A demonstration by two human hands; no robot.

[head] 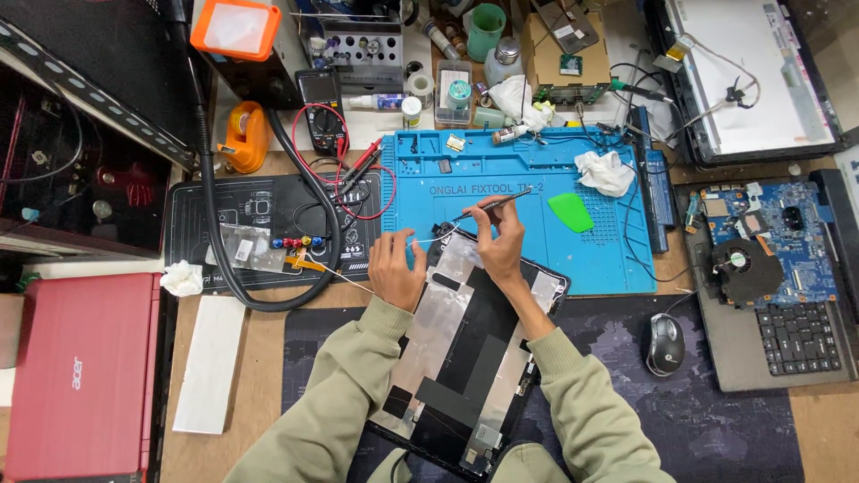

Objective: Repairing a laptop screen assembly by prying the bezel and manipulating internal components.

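The person wore a top of pale olive-green fabric with long sleeves. Each sleeve ended in a ribbed cuff at the wrist. The left hand [395, 269] and the right hand [501, 243] were bare, without gloves.

Bright, even overhead light, soft shadows, mild glare on the foil panel [447, 313], sharp throughout.

Red laptop [80, 376] cut off at left, panel's [465, 349] near end cropped (bottom edge)
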